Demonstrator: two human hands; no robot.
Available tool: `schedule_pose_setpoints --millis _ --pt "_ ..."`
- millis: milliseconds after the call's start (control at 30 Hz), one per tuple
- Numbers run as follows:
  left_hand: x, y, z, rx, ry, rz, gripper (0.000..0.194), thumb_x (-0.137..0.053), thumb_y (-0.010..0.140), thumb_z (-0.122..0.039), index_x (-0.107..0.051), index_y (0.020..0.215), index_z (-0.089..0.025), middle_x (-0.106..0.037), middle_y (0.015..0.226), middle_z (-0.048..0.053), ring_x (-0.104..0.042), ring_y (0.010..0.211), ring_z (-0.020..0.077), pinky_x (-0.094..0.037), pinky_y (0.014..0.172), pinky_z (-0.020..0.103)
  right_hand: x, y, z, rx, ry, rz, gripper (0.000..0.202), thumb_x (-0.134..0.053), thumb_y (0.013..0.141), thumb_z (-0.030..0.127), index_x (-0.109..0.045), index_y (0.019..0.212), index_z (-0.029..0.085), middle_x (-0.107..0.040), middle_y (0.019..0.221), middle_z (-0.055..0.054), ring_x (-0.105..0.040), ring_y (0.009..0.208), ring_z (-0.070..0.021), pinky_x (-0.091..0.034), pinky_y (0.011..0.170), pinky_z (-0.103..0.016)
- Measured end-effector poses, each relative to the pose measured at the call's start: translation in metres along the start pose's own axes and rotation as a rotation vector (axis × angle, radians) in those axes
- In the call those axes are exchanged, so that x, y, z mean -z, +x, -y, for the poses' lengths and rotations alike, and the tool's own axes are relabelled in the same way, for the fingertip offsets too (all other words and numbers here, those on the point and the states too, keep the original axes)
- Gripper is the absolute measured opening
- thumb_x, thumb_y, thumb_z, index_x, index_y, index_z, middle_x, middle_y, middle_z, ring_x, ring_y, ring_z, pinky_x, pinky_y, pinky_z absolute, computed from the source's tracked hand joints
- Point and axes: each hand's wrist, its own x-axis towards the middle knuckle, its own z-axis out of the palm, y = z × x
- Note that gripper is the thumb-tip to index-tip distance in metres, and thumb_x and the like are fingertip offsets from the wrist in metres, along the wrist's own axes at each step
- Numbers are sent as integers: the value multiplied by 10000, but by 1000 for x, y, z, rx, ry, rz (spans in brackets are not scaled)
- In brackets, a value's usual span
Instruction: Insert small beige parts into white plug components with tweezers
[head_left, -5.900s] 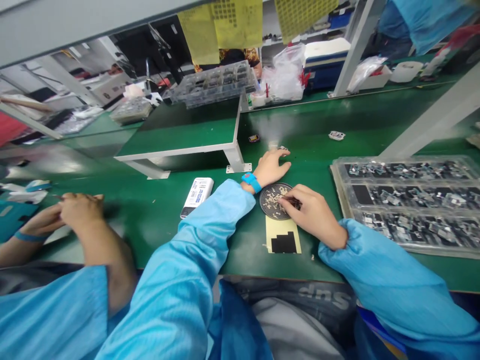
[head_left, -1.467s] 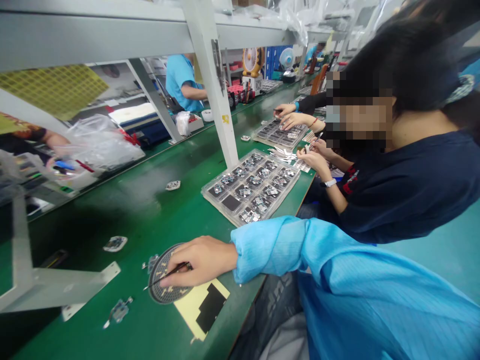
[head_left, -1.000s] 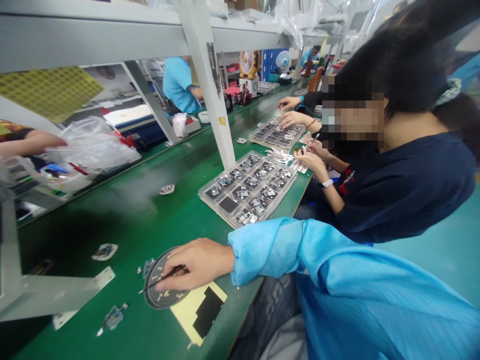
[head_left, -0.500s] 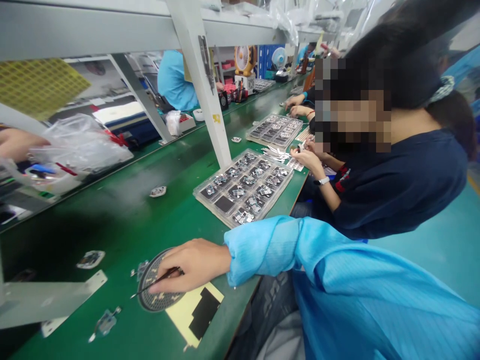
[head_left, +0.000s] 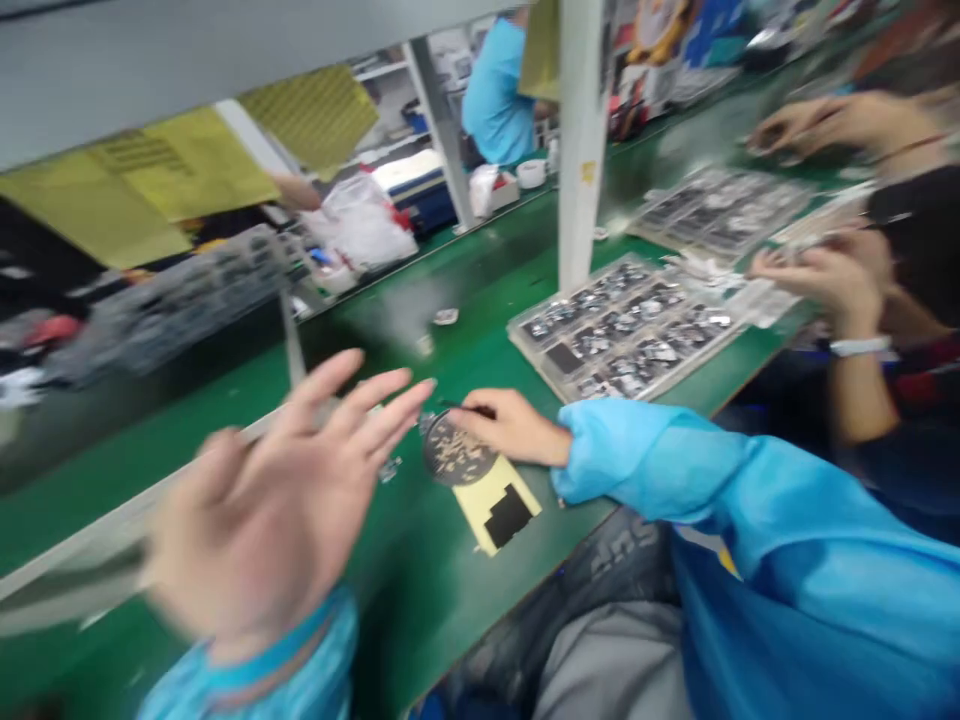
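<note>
My left hand (head_left: 277, 520) is raised above the bench, palm up and fingers spread, with nothing in it; a blue band circles its wrist. Farther right, my right hand (head_left: 517, 428) is closed on dark tweezers (head_left: 466, 407), held above a round dark disc (head_left: 450, 460) strewn with small tan pieces. Under the disc's near edge lies a pale yellow sheet (head_left: 474, 515) with a black stepped patch (head_left: 508, 517). A small clear and metallic part (head_left: 390, 469) rests left of the disc, close to my left fingertips. Motion blurs the view.
A compartment tray (head_left: 551, 370) full of small metallic parts stands right of my right hand, with a second tray (head_left: 652, 225) behind it. A shelf post (head_left: 579, 150) rises beside the trays. A co-worker's hands (head_left: 825, 275) are at the right. A small whitish part (head_left: 445, 317) lies farther back.
My left hand has come into view, raised and open. The view has swung left, so the bench things appear farther right. My right hand still holds the tweezers over the disc.
</note>
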Motion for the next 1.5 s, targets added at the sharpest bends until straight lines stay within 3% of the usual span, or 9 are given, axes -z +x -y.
schedule_pose_setpoints --millis 133,400,600,700,800,900,1067,1167,1500 --pt "5 2 10 123 -14 73 533 -424 965 -560 -670 1298 -224 -684 1320 128 -522 1390 410 -346 1216 657 0 5 1 -182 295 -44 435 -601 904 586 -643 759 179 -609 685 4 -531 620 -115 -396 595 -258" --pt "4 5 17 143 -85 115 552 -509 960 -559 -609 1347 -178 -668 1345 159 -543 1373 400 -383 1194 607 3 3 7 -239 362 -38 438 -621 864 599 -640 749 177 -567 675 7 -454 590 -95 -291 519 -250" --pt "5 4 17 103 17 155 559 -466 983 -596 -601 1349 -196 -667 1342 150 -615 1295 374 -460 1139 590 3 1 12 -255 370 -41 416 -633 859 581 -635 752 179 -562 677 8 -448 592 -95 -279 513 -250" --pt "11 9 30 -37 203 100 469 -606 960 -498 -599 1335 -216 -682 1268 128 -698 1149 316 -541 1062 523 3 0 13 -281 356 -38 421 -640 858 586 -638 752 178 -573 684 2 -459 592 -96 -302 523 -250" --pt "28 23 54 -347 554 -69 467 -753 871 -263 -607 1313 -242 -667 1149 68 -715 992 222 -580 987 426 4 0 13 -289 329 -41 437 -647 859 605 -644 759 179 -585 686 -3 -464 592 -101 -334 535 -256" --pt "58 45 80 -535 950 -169 387 -662 895 -148 -638 1270 -240 -634 1101 56 -671 969 190 -563 985 407 4 0 12 -275 321 -44 437 -650 864 606 -643 760 181 -587 685 -6 -470 595 -102 -347 538 -258" --pt "113 73 114 -530 1279 -188 378 -526 903 -46 -649 1222 -208 -600 1037 87 -616 998 221 -547 948 404 3 -1 10 -257 335 -22 441 -652 872 608 -642 750 184 -576 666 -9 -459 589 -99 -326 505 -243" --pt "133 80 128 -480 1386 -160 425 -486 875 -5 -656 1207 -210 -565 1035 93 -598 981 223 -542 914 385 2 -1 10 -266 346 -6 450 -659 872 617 -640 752 184 -571 659 -10 -455 588 -97 -315 490 -235" --pt "142 86 142 -431 1452 -153 464 -419 872 26 -646 1202 -209 -471 1034 96 -548 926 225 -519 861 386 4 -1 10 -309 416 -3 437 -658 892 587 -659 744 177 -559 649 -15 -429 570 -92 -278 489 -253"
